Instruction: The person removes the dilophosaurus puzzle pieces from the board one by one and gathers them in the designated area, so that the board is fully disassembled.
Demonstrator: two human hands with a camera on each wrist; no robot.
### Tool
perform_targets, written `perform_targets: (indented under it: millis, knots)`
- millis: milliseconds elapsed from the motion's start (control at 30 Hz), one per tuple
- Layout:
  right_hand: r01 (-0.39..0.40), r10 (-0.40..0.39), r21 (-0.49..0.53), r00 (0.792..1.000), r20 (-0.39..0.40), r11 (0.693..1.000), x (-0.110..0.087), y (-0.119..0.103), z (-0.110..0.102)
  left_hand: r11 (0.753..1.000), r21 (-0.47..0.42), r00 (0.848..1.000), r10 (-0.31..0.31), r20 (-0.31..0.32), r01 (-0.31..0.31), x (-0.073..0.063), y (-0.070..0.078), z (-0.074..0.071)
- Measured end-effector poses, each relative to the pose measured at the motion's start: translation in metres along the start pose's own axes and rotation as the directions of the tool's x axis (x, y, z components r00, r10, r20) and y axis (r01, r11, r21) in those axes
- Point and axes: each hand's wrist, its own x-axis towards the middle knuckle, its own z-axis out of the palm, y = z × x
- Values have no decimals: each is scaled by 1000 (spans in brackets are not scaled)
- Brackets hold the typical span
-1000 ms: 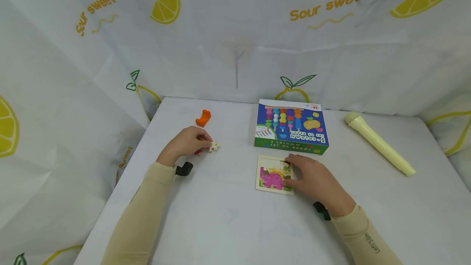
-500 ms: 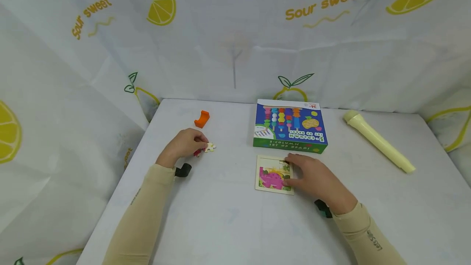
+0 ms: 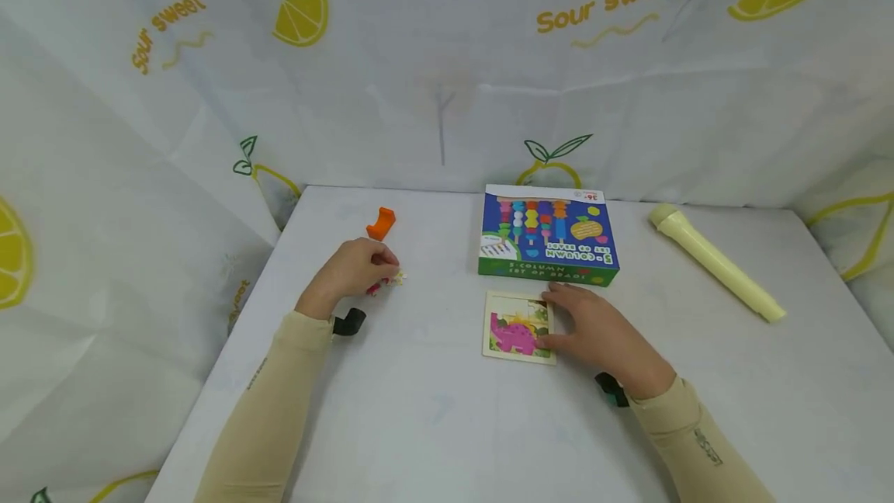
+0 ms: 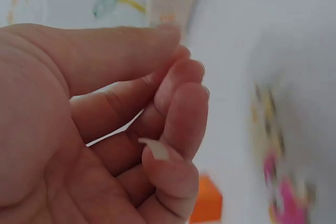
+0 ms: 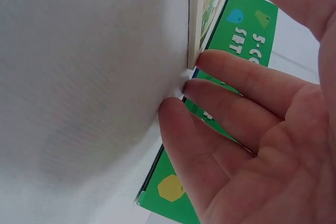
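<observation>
My left hand [image 3: 359,266] hovers over a few small puzzle pieces [image 3: 393,279], white-yellow and red-pink, at the left of the table. Its fingers bend toward the thumb, and their tips cover part of the pieces. The left wrist view shows the blurred pieces [image 4: 281,150] apart from the fingers; I cannot tell whether one is pinched. My right hand [image 3: 604,336] lies at the right side of a square dinosaur puzzle board [image 3: 514,338]. Its thumb rests on the picture near the right edge, and its extended fingers reach the far right corner. In the right wrist view, a fingertip touches the board's corner [image 5: 195,59].
A blue and green bead-set box [image 3: 548,235] stands just behind the board. An orange curved block [image 3: 381,223] sits behind the left hand. To the right lies a pale yellow microphone-shaped stick [image 3: 715,261]. A lemon-print curtain [image 3: 433,60] surrounds the white table at the back and sides.
The left hand's fingertips shift slightly over the loose pieces, and a white piece that showed clearly at them is now less distinct. The right hand keeps its place on the board. The head view moves a little.
</observation>
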Motion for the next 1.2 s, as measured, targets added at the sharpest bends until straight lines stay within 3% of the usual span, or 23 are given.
perform_targets:
  millis: [133,267,367,500,700,900,1200]
  knots:
    - [-3,3,2,1000,-11,1000,-1,2,0,997,-21,996,76,54,-75,-5,34,15]
    - [-8,8,3,1000,-5,1000,0,0,-1,983,-2,972,184,143,-185,-6,81,51]
    - [-12,12,2,1000,-8,1000,2,-2,-2,969,24,953,237,189,-246,4,110,82]
    - [-18,18,23,1000,-6,1000,1,-1,-2,959,79,949,254,187,-272,20,135,115]
    - [-6,8,46,999,-42,999,-1,1,0,934,172,942,285,176,-314,30,153,136]
    - [15,-12,27,996,-92,1000,-2,3,0,915,252,944,278,179,-317,32,158,139]
    - [-8,10,30,997,-80,1000,0,2,0,915,268,946,251,204,-300,34,162,144]
